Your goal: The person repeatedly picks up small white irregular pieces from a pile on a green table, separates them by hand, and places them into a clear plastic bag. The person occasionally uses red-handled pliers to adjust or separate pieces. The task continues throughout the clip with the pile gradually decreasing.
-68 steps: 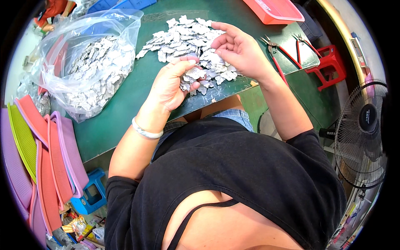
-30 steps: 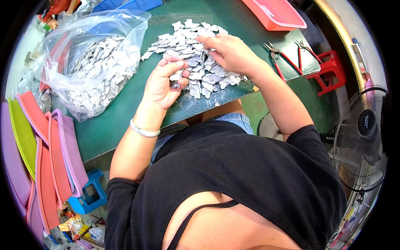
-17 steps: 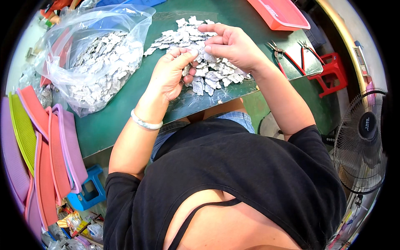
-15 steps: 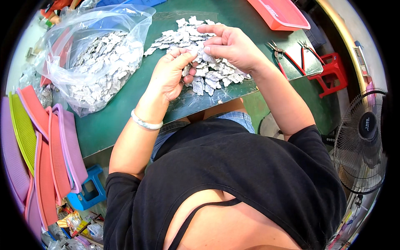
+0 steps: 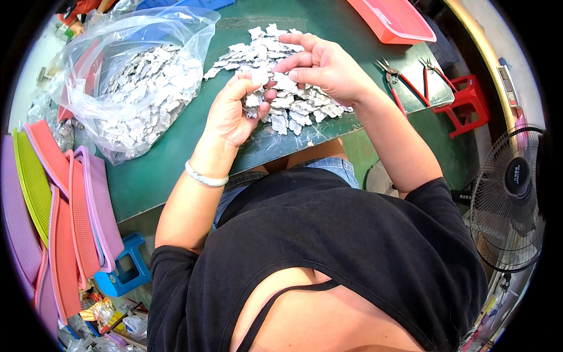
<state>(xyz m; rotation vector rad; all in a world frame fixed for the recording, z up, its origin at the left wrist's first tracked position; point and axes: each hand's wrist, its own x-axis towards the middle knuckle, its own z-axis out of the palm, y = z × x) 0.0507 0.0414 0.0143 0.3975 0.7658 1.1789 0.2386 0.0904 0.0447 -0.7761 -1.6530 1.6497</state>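
Grey metal pieces [image 5: 256,54], one loose pile, overlapping too much to count, near edge of the green table [image 5: 155,176], right in front of the person. Two hands there: left hand [image 5: 227,114] has its fingers curled part-way round a small bunch of the pieces, number hidden; right hand [image 5: 329,67] sits over the pile, index finger stretched out, thumb and middle finger a little apart beside one piece, can't tell if it's gripped. One pale bracelet [image 5: 206,178], left wrist. Two red-handled pliers [image 5: 391,75], right end of table. One red stool [image 5: 469,87], one blue stool [image 5: 111,284], one black fan [image 5: 517,176]. Containers: one clear plastic bag [image 5: 94,108], left of the pile, mouth open, lots of the same grey pieces inside. One red tray [image 5: 384,28], far right of table, cut off by the upper edge. One blue bin [image 5: 185,4], contents can't tell. Baskets [image 5: 32,188] stacked lower left: one green, several pink and purple, exact count unclear.
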